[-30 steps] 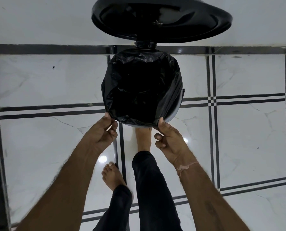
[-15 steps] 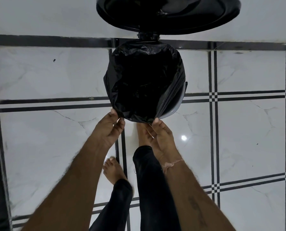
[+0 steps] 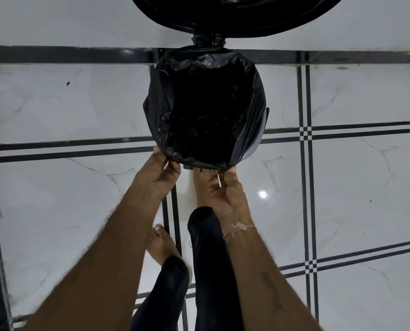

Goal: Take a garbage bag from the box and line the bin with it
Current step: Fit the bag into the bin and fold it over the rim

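Note:
A black garbage bag (image 3: 206, 108) hangs open inside a round pedal bin (image 3: 258, 142), its edge folded over the rim. The bin's grey wall shows only at the right. The black lid (image 3: 237, 15) stands raised behind it. My left hand (image 3: 159, 174) pinches the bag's near edge at the front left of the rim. My right hand (image 3: 225, 189) grips the bag's near edge at the front right, fingers curled under it. My right foot sits under the bin's front, on the pedal.
White marble floor tiles with black stripes (image 3: 342, 130) surround the bin. A black skirting line (image 3: 67, 54) runs along the white wall behind. My left foot (image 3: 161, 244) stands on the floor below the hands. A dark object edges the far left.
Both hands slid closer together along the bag's near edge and lower under the rim. The right hand turned over above my foot. The view shifted slightly toward the bin.

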{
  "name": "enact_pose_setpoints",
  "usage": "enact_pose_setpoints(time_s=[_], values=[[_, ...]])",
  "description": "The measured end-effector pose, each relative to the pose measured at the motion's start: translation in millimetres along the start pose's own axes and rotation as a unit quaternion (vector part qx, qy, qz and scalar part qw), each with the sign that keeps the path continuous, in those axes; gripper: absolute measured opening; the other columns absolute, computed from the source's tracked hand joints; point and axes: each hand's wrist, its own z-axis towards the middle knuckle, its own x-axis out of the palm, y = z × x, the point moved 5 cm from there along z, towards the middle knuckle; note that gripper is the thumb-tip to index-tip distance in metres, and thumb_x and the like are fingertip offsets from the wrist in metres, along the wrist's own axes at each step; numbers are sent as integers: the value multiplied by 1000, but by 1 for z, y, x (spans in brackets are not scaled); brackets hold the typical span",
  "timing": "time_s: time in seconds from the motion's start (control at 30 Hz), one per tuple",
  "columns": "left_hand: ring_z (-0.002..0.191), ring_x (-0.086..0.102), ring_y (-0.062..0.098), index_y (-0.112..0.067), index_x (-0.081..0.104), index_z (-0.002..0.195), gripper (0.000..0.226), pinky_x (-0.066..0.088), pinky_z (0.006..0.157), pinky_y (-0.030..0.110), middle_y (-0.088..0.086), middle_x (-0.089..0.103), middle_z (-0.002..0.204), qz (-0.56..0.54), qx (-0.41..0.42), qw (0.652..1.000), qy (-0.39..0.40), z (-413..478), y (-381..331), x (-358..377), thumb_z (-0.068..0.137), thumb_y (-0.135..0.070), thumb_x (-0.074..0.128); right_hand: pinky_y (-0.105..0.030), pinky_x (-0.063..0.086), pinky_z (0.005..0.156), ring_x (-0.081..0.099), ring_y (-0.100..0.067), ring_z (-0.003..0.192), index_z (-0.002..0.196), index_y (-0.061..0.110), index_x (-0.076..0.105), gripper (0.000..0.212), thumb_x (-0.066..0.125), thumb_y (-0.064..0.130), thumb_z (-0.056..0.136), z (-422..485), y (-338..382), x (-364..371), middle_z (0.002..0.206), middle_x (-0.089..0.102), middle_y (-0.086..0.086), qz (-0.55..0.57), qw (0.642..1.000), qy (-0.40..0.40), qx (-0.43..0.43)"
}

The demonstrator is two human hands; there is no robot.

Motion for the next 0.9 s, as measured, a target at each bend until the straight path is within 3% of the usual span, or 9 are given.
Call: enact_pose_setpoints(time_s=[0.13,0.27,0.37,0.47,0.53,0.63,0.7,0.8,0.9], values=[[82,62,8,-23,70,88,28,50,65,21,-7,73,90,26,65,998,-1,-3,-20,-5,99,-47,59,-29,58,64,63,-21,78,96,5,74,21,62,20,102,-5,0,5,97,71,-11,18,999,-35,-31],[71,60,6,-22,65,93,21,50,52,19,-6,68,89,78,78,993,-38,0,-25,-3,102,-39,57,-29,58,59,64,-20,73,104,7,68,15,70,20,97,0,0,10,92,68,-10,-8,994,-111,-12],[57,56,3,-21,65,92,20,45,47,16,-8,65,82,79,79,992,-58,1,-29,-3,103,-36,58,-24,62,65,67,-18,55,93,5,68,4,69,9,93,-9,17,36,75,70,-7,-2,993,-113,-10],[63,49,4,-21,66,96,17,45,48,15,-9,64,84,81,78,992,-49,3,-29,-9,99,-38,63,-18,53,46,62,-17,54,86,5,60,20,53,12,104,-23,56,47,76,67,-10,-85,976,-154,-128],[65,49,6,-22,66,97,18,45,48,16,-8,65,86,80,80,992,-50,2,-27,-9,98,-39,64,-24,56,56,64,-21,68,105,12,55,5,51,14,104,-33,79,47,100,66,-9,-214,927,-155,-267],[68,50,7,-21,66,98,19,46,48,16,-8,66,88,79,79,992,-58,-1,-26,-7,98,-40,64,-34,63,66,73,-21,87,118,24,64,18,61,27,100,-38,91,48,120,62,-1,-458,776,-140,-411],[69,51,7,-21,66,95,18,46,49,17,-7,66,88,86,80,991,-62,-2,-29,-7,99,-39,64,-43,65,73,72,-11,91,122,26,68,29,66,39,96,-37,96,55,122,57,1,-531,702,-141,-452],[71,53,7,-21,66,91,19,48,50,18,-7,67,89,99,84,989,-64,-4,-31,-7,99,-39,64,-43,63,77,70,-7,80,113,22,68,23,71,36,95,-42,102,67,118,55,0,-560,656,-139,-487],[72,54,8,-21,66,90,20,48,50,18,-6,68,90,99,82,989,-69,-6,-30,-7,98,-39,64,-29,56,85,60,0,82,115,19,72,24,71,35,96,-42,101,81,121,53,0,-619,629,-119,-455]])
